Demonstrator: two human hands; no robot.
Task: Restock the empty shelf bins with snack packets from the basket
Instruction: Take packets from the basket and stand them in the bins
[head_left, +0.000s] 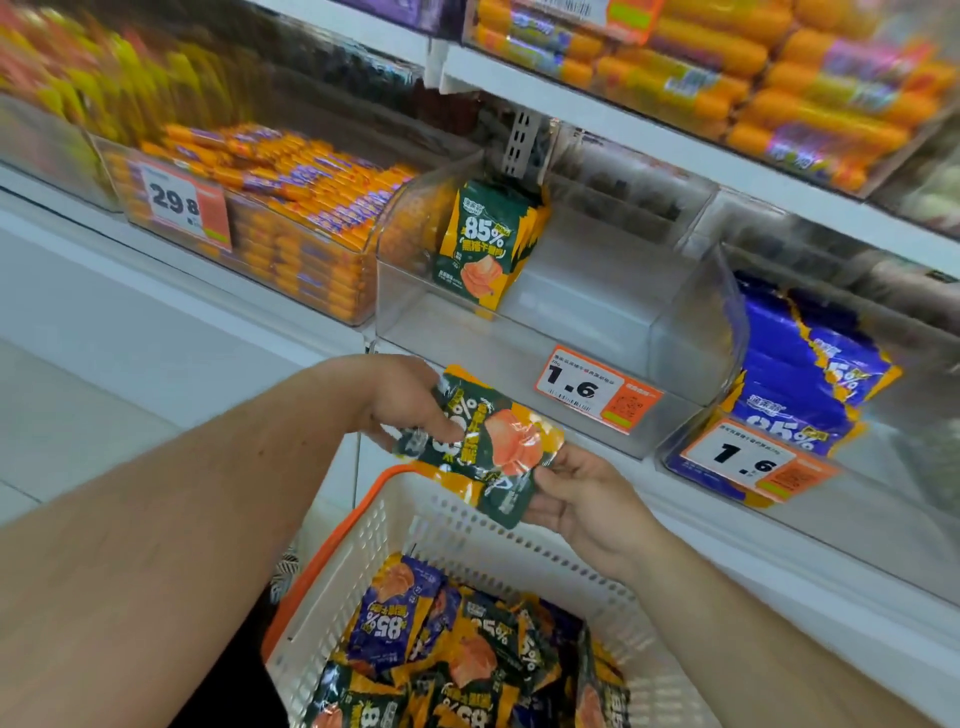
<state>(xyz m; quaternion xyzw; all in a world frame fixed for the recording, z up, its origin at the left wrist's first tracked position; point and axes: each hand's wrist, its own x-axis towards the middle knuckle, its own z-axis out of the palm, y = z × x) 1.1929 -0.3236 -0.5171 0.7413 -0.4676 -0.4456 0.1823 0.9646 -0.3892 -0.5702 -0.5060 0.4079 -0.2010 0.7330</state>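
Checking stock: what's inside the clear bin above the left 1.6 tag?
A few green packets stand upright at the back left of the clear bin; the rest shows bare floor. How many stand behind the front one is hidden.

Shop; price tags, stocked shelf bins

Glossy foil packets, clear plastic bin, perforated plastic basket

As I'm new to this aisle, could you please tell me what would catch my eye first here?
Centre frame, the left hand and right hand hold green packets above the white basket of mixed packets. Behind them, the clear bin is nearly bare, with a few green packets standing upright at its left. The bin to its left brims with orange sticks.
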